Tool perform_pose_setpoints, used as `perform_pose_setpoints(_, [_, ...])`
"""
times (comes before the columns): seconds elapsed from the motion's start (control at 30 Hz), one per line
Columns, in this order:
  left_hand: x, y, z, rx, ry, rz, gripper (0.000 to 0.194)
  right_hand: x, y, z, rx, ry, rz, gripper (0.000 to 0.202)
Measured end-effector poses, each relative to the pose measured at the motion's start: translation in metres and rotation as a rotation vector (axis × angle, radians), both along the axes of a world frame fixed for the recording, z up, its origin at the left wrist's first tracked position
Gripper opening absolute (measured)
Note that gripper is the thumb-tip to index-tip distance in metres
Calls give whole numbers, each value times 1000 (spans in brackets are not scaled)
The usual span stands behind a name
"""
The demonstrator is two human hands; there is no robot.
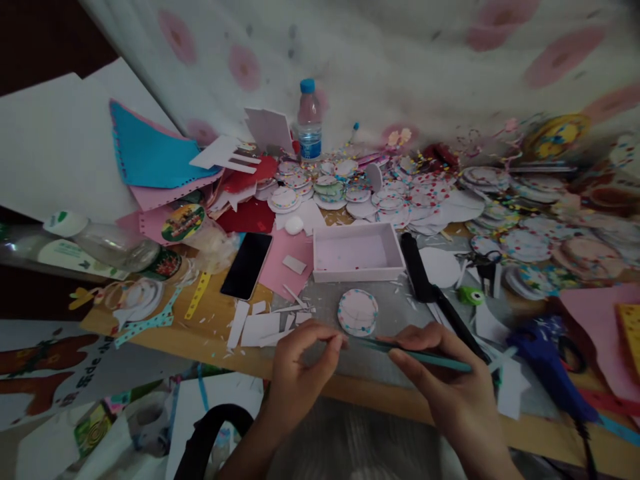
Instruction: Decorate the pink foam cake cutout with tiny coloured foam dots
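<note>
My right hand [445,380] grips slim teal tweezers [437,360], their narrow tips pointing left. Close to those tips, the thumb and fingertips of my left hand [305,367] are pinched together; whatever lies between them is too small to make out. Just beyond both hands, a small round white paper piece [358,312] edged with blue and red dots lies on the grey work surface [320,293]. Behind it stands an open white box [357,253] with a few tiny red bits inside.
A phone [247,265] and paper scraps [260,328] lie to the left. On the right are a black-handled tool [417,267], a green punch [471,295] and a blue glue gun [553,367]. Decorated paper discs [390,200] pile up behind, near a water bottle [309,123].
</note>
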State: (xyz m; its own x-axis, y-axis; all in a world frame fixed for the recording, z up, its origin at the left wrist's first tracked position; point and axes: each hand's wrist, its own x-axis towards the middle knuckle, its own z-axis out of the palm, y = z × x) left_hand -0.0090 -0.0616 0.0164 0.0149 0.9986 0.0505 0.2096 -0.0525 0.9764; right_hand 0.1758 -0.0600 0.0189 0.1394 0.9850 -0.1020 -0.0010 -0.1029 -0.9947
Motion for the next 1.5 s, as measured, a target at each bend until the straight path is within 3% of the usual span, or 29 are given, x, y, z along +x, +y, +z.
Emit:
perform_pose_setpoints(0.1, [1,2,1,22,22,-8,14,-1,-1,0,-31,4,-34,22])
perform_pose_setpoints(0.33, [5,5,2,54,58,-35,13,8,0,-10,68,-57,-8,20])
perform_pose_setpoints(0.83, [8,5,3,43,59,-46,14,10,-1,-7,179,-142,-8,16])
perform_pose_setpoints(1.03, [11,2,3,-88,-27,-69,19,1,-5,-8,466,-243,-36,20])
perform_pose_setpoints(1.2, [22,-3,2,-201,-170,-158,32,7,-16,-23,787,-634,125,32])
perform_pose_setpoints(1.33, [32,-3,-2,-285,-153,-50,42,12,-21,-35,904,-856,207,37])
perform_pose_setpoints(1.5, [32,1,-3,-282,-158,49,45,4,-9,-32,982,-818,265,28])
